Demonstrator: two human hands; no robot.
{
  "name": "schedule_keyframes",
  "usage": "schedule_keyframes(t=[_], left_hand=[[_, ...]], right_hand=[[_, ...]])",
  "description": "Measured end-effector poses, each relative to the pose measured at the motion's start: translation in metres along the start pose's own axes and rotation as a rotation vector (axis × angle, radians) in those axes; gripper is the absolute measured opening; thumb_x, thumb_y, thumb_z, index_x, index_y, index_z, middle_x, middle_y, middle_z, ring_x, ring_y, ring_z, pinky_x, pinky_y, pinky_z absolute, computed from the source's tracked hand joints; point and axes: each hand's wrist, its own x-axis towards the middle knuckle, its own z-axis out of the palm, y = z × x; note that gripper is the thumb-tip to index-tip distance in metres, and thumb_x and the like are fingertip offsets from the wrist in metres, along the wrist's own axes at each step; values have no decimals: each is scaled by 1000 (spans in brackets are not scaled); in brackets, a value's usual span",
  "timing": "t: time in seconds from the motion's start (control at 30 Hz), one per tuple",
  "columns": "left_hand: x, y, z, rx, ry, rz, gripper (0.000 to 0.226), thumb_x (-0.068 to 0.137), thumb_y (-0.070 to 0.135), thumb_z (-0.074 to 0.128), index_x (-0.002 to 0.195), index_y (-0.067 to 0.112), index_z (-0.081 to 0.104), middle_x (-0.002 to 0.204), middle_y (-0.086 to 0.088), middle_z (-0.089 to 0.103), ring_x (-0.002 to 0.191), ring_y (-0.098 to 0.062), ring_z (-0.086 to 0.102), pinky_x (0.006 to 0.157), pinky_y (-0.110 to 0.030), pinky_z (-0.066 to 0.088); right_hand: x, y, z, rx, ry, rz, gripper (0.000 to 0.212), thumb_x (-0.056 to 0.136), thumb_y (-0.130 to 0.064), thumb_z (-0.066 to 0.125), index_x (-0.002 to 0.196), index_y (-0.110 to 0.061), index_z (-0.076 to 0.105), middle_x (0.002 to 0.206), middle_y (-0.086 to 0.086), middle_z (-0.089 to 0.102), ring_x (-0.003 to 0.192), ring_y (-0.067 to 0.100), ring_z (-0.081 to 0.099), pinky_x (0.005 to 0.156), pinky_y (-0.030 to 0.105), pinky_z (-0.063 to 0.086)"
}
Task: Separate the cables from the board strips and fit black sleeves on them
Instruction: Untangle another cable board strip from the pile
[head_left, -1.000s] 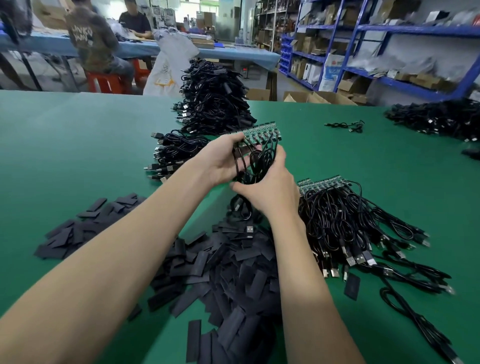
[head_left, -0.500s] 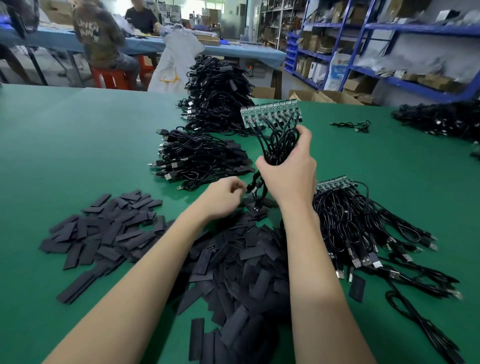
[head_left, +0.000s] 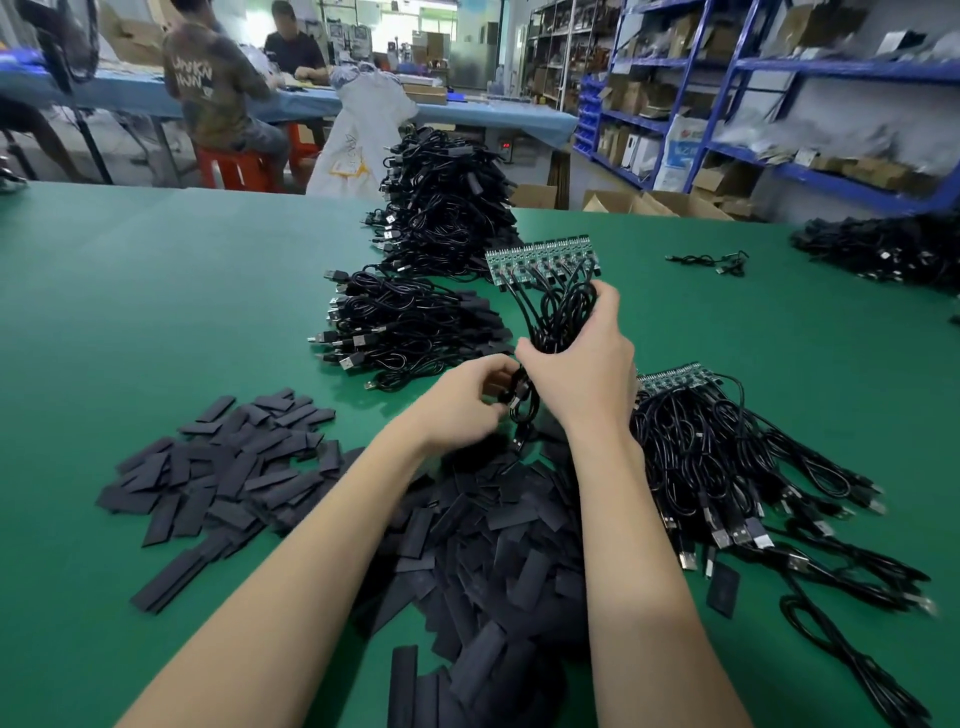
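Right hand (head_left: 576, 374) at center frame is wrapped around a bunch of black cables (head_left: 558, 317), lifted off the green desk (head_left: 156, 291), with the green board strip (head_left: 543, 259) they hang from sticking up just above the fingers. Left hand (head_left: 462, 405) sits right beside it, lower and to the left, fingers pinched on the loose lower ends of that same bunch; looks like it has one plug end, but it's too tangled to be sure.

Directly under both hands, lower center, is a big heap of flat black sleeves (head_left: 493, 545), and a thinner scatter of more sleeves (head_left: 228, 467) lies at lower left. To the right, another strip with cables (head_left: 727, 457) lies on the desk, plugs fanned toward the lower right. Above the left hand is a small stack of cables (head_left: 405, 332), and behind that a taller pile (head_left: 447, 208) near the top center.
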Motion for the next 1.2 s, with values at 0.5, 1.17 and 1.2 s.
schedule_keyframes(t=[0.5,1.17,1.2], left_hand=[[-39,-26,-57,-583,139,-196,39,105,51,42,111,25,70,92,14,72,75,-4,62,80,-27,50],[-66,-30,-96,-531,248,-444,19,98,44,60,111,31,55,108,-1,66,84,-20,70,73,-36,58],[-68,-31,-98,-538,204,-490,40,99,50,57,131,26,53,120,-6,66,87,-23,71,72,-36,60]], right_hand=[[-20,-42,11,-83,-117,-44,81,77,-60,74,136,-16,41,98,-1,66,90,27,66,68,32,44],[-51,-59,30,285,-1035,276,100,55,-72,82,128,-7,62,115,11,73,102,32,72,94,52,58],[-53,-59,32,340,-1088,297,93,62,-67,83,127,-5,64,114,14,74,104,34,72,97,54,56]])
